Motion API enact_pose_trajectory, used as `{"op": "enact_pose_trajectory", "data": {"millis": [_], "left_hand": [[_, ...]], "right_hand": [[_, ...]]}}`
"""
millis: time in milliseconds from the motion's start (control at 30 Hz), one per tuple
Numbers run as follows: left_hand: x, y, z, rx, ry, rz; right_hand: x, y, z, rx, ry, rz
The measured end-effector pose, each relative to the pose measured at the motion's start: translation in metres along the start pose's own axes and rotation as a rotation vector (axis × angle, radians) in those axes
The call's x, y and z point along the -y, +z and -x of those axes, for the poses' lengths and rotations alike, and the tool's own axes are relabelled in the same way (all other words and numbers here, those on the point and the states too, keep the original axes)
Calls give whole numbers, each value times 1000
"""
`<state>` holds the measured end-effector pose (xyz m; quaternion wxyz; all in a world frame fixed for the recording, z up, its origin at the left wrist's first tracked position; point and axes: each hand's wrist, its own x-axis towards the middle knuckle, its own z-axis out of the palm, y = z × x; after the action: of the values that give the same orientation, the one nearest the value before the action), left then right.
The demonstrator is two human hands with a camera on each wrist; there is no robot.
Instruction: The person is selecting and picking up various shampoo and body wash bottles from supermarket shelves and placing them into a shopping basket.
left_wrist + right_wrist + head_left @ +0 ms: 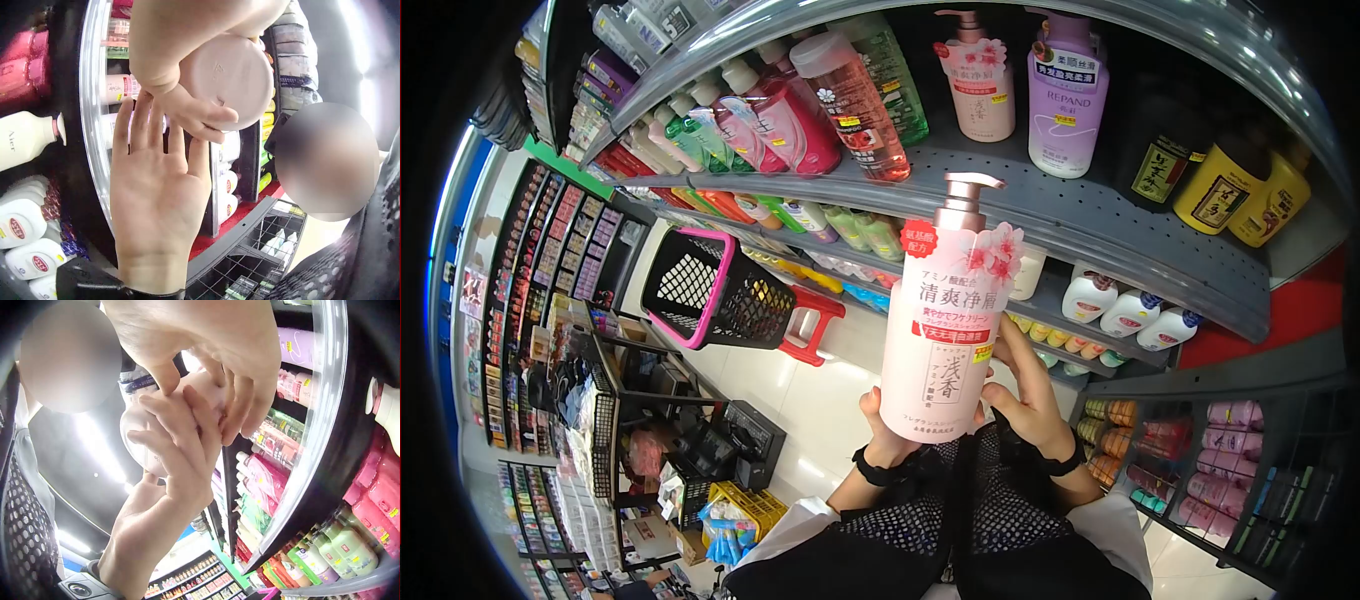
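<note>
A pink shampoo bottle (945, 340) with a rose-coloured pump and blossom label stands upright before me in the head view, its front facing me. My left hand (885, 425) grips its lower part, thumb at the left side. In the right wrist view, the left hand's fingers (181, 431) wrap round the bottle. The round base (234, 81) shows in the left wrist view. My right hand (1032, 400) is at the bottle's right side, some fingers hidden behind it. Its palm (159, 200) faces the left wrist camera with the fingers extended beside the left hand's.
Shelves (990, 190) of bottles curve across the top, with a matching pink pump bottle (978, 85) and a purple one (1065, 100). White bottles (1130, 312) line a lower shelf. A black basket cart (730, 295) with pink rim stands left, and a yellow crate (745, 510) below.
</note>
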<state>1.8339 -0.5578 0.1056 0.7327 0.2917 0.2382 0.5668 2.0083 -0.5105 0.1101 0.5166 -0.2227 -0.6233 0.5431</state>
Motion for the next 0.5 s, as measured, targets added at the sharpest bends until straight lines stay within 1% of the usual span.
{"op": "enact_pose_trajectory", "data": {"millis": [33, 167, 233, 267, 300, 333, 367, 400, 433, 467, 500], "left_hand": [[-1, -1, 2, -40, 9, -47], [-2, -3, 10, -204, 41, -221], [-3, -2, 14, -250, 49, -261], [-4, 1, 15, -290, 192, -418], [-5, 4, 14, -328, 338, -573], [-12, 16, 9, -338, 444, -666], [-18, 26, 2, -347, 550, -759], [-21, 25, -2, -342, 544, -757], [-23, 24, -5, -295, 592, -968], [-24, 23, -7, -244, 638, -1178], [-23, 24, -7, -237, 633, -1175]], "right_hand": [[-1, 1, 0, 7, 57, -44], [-12, 3, -1, 7, 32, -47], [-22, 1, -2, 28, -72, 126], [-20, 3, 1, 32, -70, 125], [-9, 9, 0, -19, -25, -21], [-2, 14, -1, -71, 21, -168], [-1, 17, -2, -65, 22, -166], [1, 21, -2, -63, 11, -143], [1, 26, -2, -61, 0, -121], [-2, 31, -4, -92, 1, -175], [-6, 32, -4, -100, 4, -172]]}}
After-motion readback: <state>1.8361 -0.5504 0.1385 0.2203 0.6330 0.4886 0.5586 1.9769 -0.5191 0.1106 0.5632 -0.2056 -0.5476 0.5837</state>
